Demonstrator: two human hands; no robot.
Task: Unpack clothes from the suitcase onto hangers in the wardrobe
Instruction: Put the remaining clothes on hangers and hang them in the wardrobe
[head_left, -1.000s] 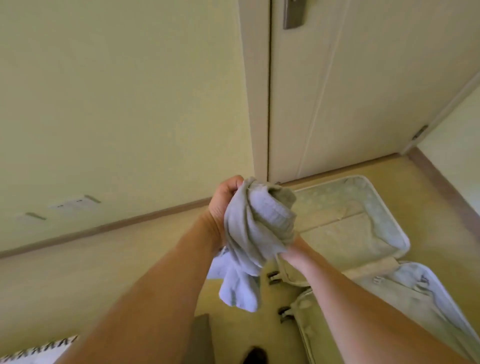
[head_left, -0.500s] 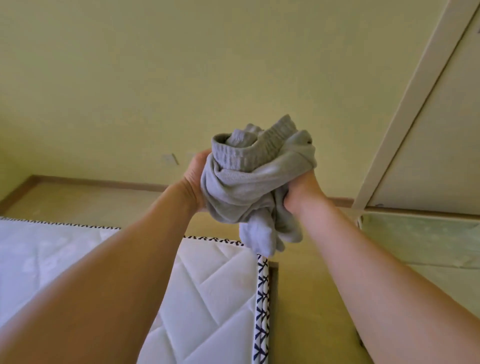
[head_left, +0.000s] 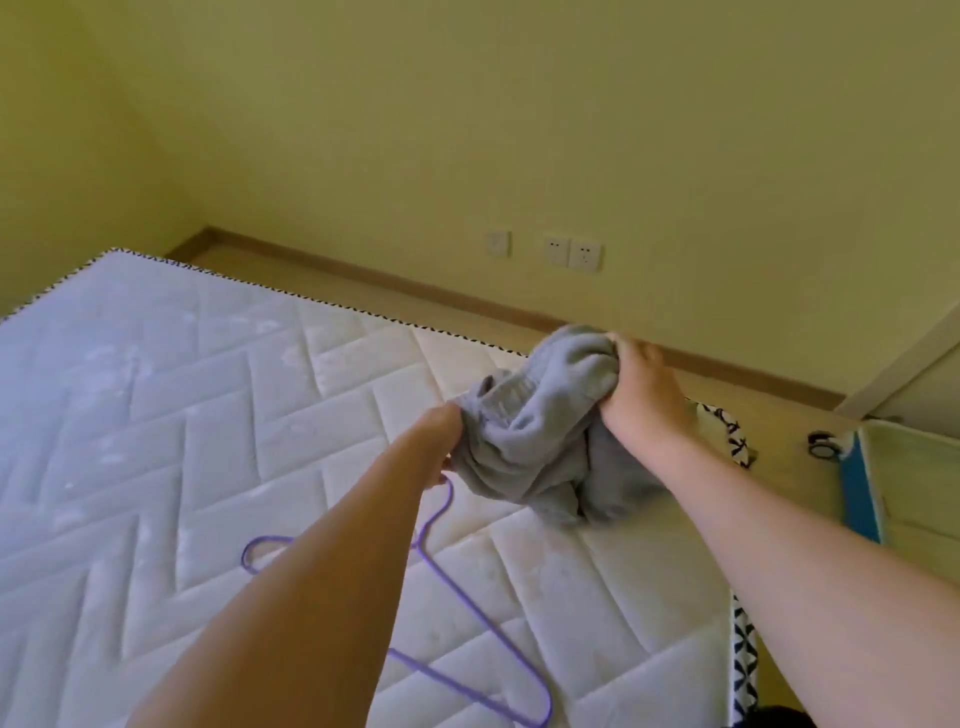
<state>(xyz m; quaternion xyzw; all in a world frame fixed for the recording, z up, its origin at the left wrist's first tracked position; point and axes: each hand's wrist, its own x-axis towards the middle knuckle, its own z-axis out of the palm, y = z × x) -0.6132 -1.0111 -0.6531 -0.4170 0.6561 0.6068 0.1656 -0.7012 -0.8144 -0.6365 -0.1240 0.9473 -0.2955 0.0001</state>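
Both hands grip a bunched grey garment (head_left: 545, 431) above the near corner of a bare quilted white mattress (head_left: 208, 415): the left hand (head_left: 439, 441) has its fingers curled into the fabric at its ribbed waistband edge, while the right hand (head_left: 641, 395) clutches the upper fold, the lower cloth sagging onto the mattress. A purple wire hanger (head_left: 467, 613) lies flat on the mattress, partly under the left forearm. Behind, a yellow wall (head_left: 519, 130) carries wall sockets (head_left: 571, 253) above a brown skirting board, and the edge of an open suitcase (head_left: 862, 488) shows at right.
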